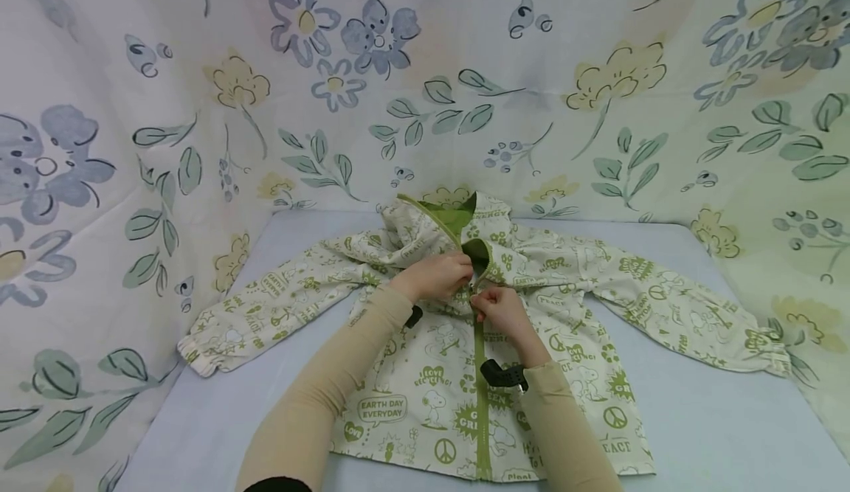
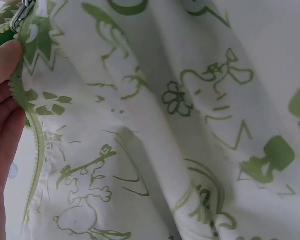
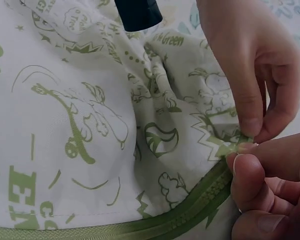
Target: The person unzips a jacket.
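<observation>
A white hooded jacket (image 1: 432,352) with green cartoon print lies front up, sleeves spread to both sides. Its green zip (image 1: 482,418) is joined along the lower front, while the top near the neck gapes and shows the green lining (image 1: 451,217). My left hand (image 1: 434,276) pinches the zip edge just below the neck opening. Right below it, my right hand (image 1: 502,313) pinches at the zip between thumb and forefinger. A metal zip slider (image 2: 21,17) shows near the fingers in the left wrist view. What exactly lies under the right fingertips is hidden.
The jacket rests on a pale table (image 1: 710,411). Behind and beside it hangs a floral curtain (image 1: 425,94). Each wrist wears a black strapped device (image 1: 505,375). The left sleeve end (image 1: 199,352) and right sleeve end (image 1: 773,352) reach near the table's sides.
</observation>
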The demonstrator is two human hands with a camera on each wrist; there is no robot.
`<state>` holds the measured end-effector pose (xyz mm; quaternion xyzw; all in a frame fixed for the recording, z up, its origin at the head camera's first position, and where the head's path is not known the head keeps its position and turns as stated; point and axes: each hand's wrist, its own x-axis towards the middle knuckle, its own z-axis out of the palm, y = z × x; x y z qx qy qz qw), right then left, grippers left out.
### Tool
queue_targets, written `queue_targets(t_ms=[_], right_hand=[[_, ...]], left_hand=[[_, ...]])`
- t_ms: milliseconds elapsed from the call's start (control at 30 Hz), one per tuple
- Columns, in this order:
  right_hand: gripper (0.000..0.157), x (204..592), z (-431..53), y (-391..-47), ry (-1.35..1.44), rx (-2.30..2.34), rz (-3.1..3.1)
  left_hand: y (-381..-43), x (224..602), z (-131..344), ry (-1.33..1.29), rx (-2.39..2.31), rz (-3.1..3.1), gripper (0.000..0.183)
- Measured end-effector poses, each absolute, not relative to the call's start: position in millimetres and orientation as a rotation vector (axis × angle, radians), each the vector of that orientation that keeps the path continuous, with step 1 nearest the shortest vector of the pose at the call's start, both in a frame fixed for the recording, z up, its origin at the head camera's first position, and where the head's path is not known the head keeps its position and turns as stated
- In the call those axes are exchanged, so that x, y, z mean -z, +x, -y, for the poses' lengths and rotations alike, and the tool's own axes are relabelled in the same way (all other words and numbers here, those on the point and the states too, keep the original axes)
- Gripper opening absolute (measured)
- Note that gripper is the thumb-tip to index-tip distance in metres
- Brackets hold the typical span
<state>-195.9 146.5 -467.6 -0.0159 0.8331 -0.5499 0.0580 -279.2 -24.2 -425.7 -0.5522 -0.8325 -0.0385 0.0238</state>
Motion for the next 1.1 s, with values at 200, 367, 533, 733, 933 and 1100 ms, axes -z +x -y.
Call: queue_targets(t_ms=[200,367,533,733,933,1100], right_hand=[[0.028,468,-147,-195,-0.077,1.679,-2.527],[0.028,472,-148,-194,-0.059,1.676,-2.517],[0.028,476,-148,-191,-0.048,1.663,-2.523],[0.026,478,-148,-188,-0.039,1.639,-2.55],[0.026,480,-149,-186,-0.015,1.612,-2.563],[0.029,481,-149,-184,-0.023,1.601,-2.575]], left_hand=[[-281,429,29,-1.659,0.145,2.562,0.012],[-281,431,31,-1.64,0.161,2.556,0.012],[-281,433,31,-1.599,0.185,2.602,0.011],[-284,434,31,-1.563,0.228,2.636,0.011],[-285,434,31,-1.555,0.238,2.63,0.011],[-285,435,31,-1.54,0.248,2.631,0.011]])
